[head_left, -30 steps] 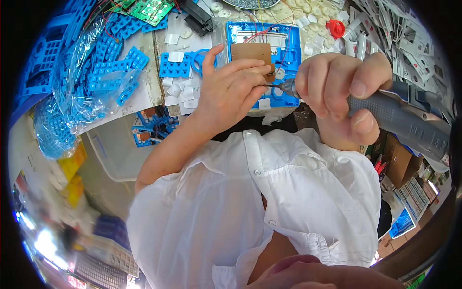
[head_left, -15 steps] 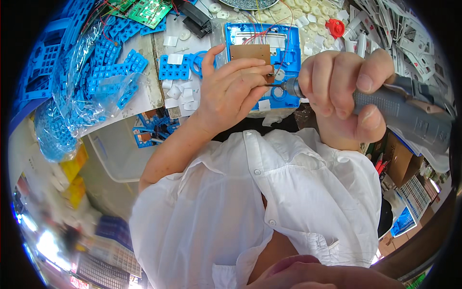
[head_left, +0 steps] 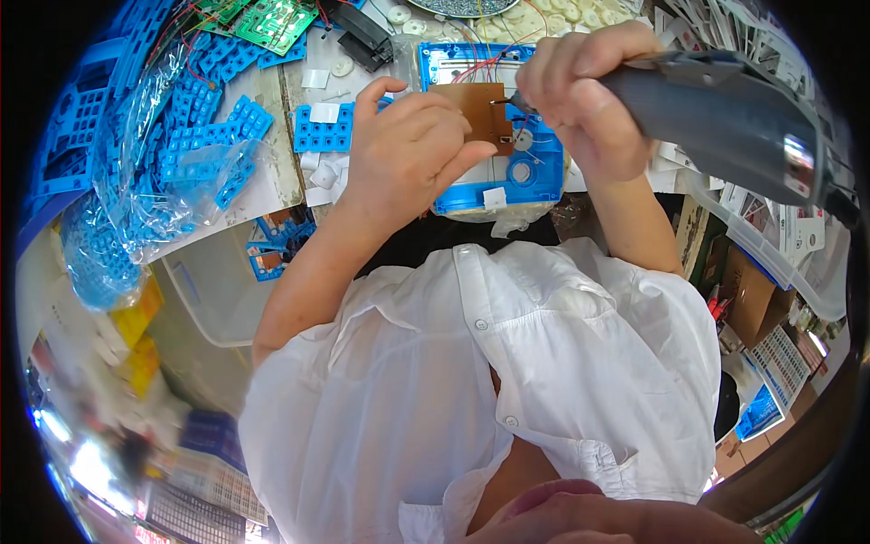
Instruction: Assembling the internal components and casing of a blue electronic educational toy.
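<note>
Step looks like screwdriving: our right hand (head_left: pixel 589 104) has fingers wrapped round grey power driver (head_left: pixel 725 118). Our left hand (head_left: pixel 403 140), fingers loosely spread, nothing pinched; brown board (head_left: pixel 471 97) just right of them. Next move calls for steady, square bit.

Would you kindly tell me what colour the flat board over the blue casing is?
The flat board is brown, best seen in the head view.

The right hand (head_left: pixel 591 107) partly hides the blue casing (head_left: pixel 464 197).
</note>
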Motion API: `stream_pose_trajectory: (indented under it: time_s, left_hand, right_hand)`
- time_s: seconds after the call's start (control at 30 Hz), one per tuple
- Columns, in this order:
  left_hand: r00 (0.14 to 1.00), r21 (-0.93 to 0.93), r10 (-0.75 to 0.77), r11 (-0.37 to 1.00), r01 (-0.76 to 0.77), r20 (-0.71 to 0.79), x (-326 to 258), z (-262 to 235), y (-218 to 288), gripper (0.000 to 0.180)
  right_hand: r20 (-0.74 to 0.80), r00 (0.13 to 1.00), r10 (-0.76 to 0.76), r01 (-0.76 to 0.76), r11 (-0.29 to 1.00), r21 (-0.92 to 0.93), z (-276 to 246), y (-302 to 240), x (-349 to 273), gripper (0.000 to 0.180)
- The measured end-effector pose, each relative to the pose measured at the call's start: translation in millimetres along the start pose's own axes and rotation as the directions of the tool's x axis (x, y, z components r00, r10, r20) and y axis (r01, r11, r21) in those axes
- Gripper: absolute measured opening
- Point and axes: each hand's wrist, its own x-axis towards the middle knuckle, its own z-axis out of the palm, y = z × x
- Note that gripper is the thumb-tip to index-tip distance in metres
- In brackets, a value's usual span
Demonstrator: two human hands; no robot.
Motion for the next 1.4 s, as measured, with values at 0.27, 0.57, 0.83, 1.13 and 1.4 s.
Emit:
stream_pose_trajectory:
  time_s: [0.27,0.57,0.83,1.13,1.4]
  left_hand:
    - [0.999,0.064,-0.045,0.997,0.045,0.000,-4,5,3,0.018]
    - [0.995,0.025,-0.089,0.996,0.091,-0.054,-7,2,3,0.013]
    - [0.987,-0.008,-0.094,0.996,0.094,-0.129,-16,-2,0,0.016]
    - [0.976,0.238,-0.154,0.953,0.188,-0.156,-19,-19,10,0.021]
    - [0.978,0.282,-0.167,0.939,0.197,-0.126,-32,-5,13,0.019]
  right_hand:
    - [0.035,0.999,-0.003,0.005,0.998,-0.065,10,8,-1,0.022]
    - [0.263,0.964,0.035,-0.075,0.987,0.143,11,-34,25,0.026]
    - [0.200,0.972,0.127,-0.149,0.984,0.100,31,-33,25,0.027]
    - [0.037,0.994,0.100,-0.103,0.989,0.107,39,6,25,0.025]
    - [0.161,0.987,0.012,-0.018,0.999,0.037,39,26,27,0.019]
